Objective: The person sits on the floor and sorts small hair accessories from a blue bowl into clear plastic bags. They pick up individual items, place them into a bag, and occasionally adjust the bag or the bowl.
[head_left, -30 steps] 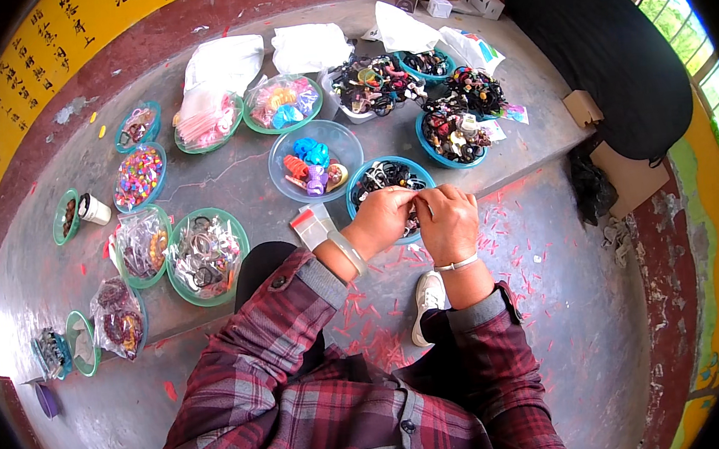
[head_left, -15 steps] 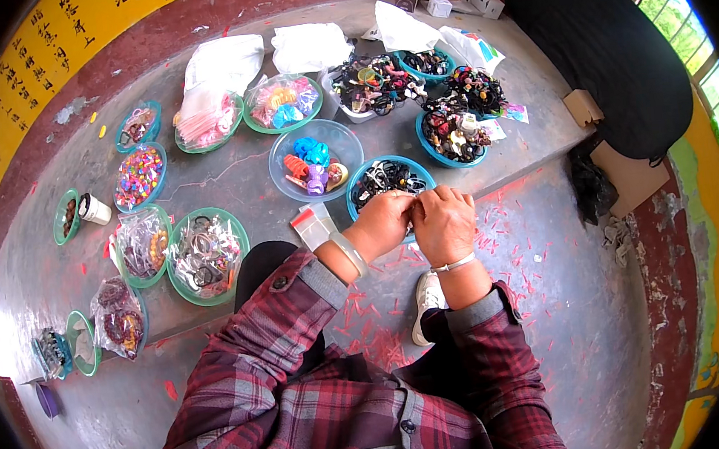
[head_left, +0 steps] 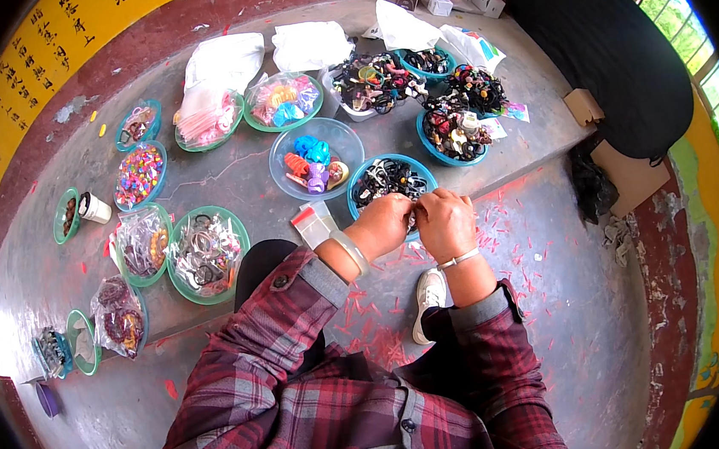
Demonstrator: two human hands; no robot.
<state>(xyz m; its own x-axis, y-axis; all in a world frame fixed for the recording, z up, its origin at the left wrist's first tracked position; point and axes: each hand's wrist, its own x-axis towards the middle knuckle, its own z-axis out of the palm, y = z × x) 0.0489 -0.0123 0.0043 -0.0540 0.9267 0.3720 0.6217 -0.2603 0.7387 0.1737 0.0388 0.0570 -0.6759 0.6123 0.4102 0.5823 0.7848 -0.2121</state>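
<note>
The person's left hand [head_left: 383, 224] and right hand [head_left: 448, 227] meet above the near side of a blue bowl [head_left: 354, 176], which stands on the grey ledge [head_left: 219, 179] close to its edge. The fingers of each hand are curled and drawn together, the two sets of tips touching or almost so; whether something small is clamped between them cannot be told. Beneath, black and white loops [head_left: 388, 177] heap in the bowl, partly covered by the hands. Just beyond it to the left, a clear bowl [head_left: 275, 180] holds blue, red and purple pieces [head_left: 313, 150]. A small plastic bag [head_left: 315, 221] lies beside the left wrist. Below the hands, a white shoe [head_left: 428, 300] rests on the floor among scattered red scraps [head_left: 378, 342].
</note>
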